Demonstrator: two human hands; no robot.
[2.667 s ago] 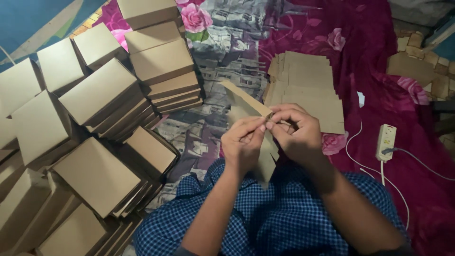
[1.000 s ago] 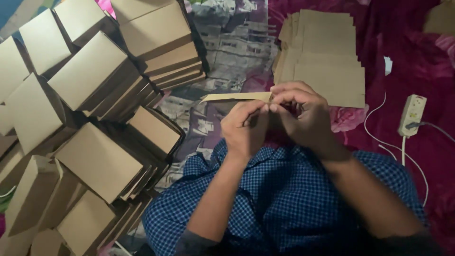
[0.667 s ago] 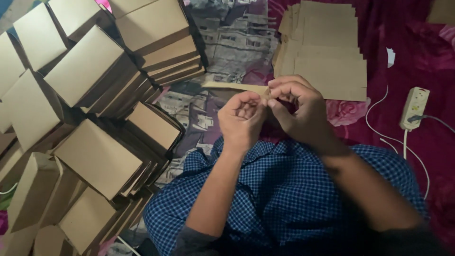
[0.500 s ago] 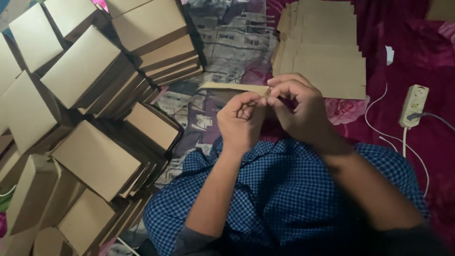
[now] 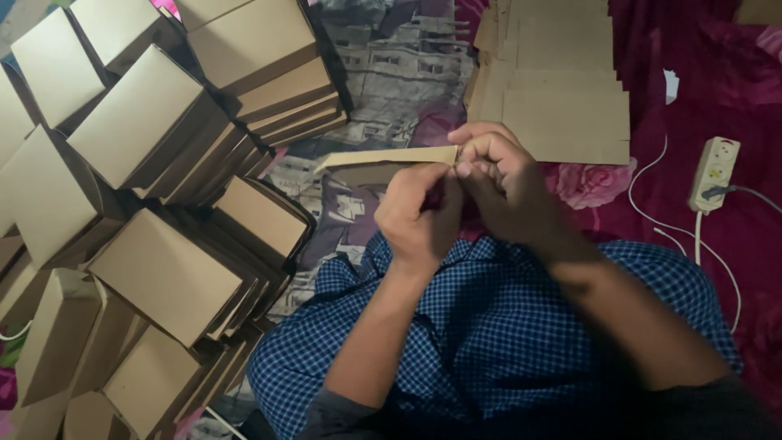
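Hands, left (image 5: 417, 213) and right (image 5: 497, 181), keep their grip clamped on cardboard strip (image 5: 391, 156), barely shifted.

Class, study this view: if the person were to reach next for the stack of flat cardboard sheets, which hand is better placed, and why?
Probably the right hand. The flat cardboard sheets lie just beyond it on that side, while the left hand sits nearer the folded boxes. Both now grip the cardboard piece.

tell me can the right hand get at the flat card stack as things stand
Probably yes: the flat card stack lies just beyond the right hand with nothing between, though that hand now grips a folded card piece.
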